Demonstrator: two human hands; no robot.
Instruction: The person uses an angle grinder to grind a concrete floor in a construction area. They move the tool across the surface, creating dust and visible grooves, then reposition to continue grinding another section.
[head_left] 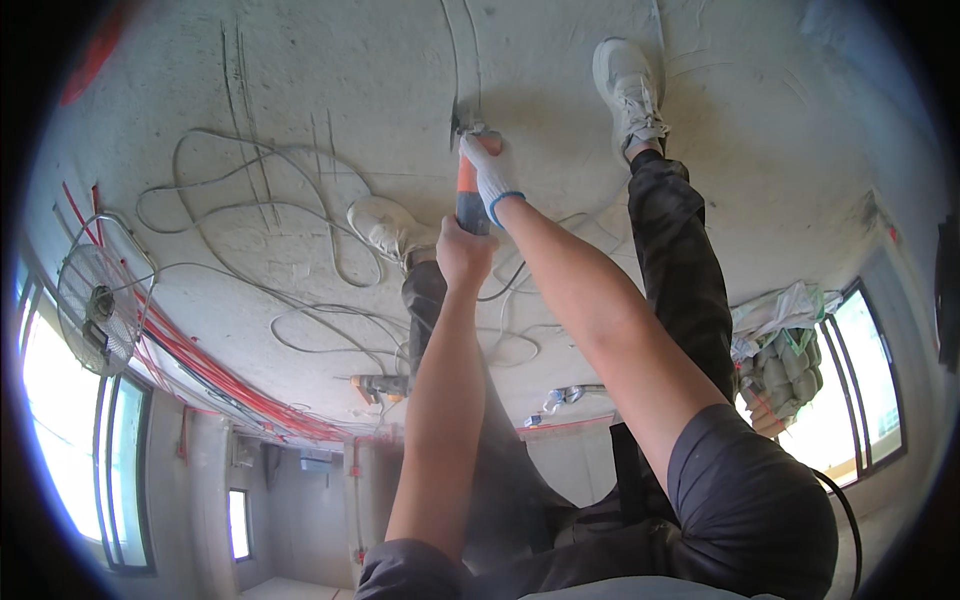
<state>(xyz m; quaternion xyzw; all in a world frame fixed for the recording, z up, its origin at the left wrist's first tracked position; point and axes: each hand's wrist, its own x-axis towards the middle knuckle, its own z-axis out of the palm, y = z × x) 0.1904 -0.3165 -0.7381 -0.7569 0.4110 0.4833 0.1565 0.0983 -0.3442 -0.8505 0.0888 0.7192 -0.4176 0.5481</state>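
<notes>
Both my hands grip one tool, an orange and dark grey angle grinder (467, 178), above the concrete floor. My left hand (465, 255), which looks bare, is wrapped round its dark rear end. Farther forward, my right hand (493, 172), in a white knitted glove with a blue cuff, closes over the orange front part. A dark disc (455, 122) at the tool's far end meets the floor beside a long thin groove (452, 50). Pale dust hangs around the disc, and its exact contact with the floor is hard to make out.
A grey cable (205, 185) lies in loose loops at the left, near my shoe (385, 225). My other shoe (628, 95) is farther right. A wire-cage fan (100, 300), red conduits (200, 365) and a power drill (380, 386) are also about. Filled sacks (785, 375) are piled at the right.
</notes>
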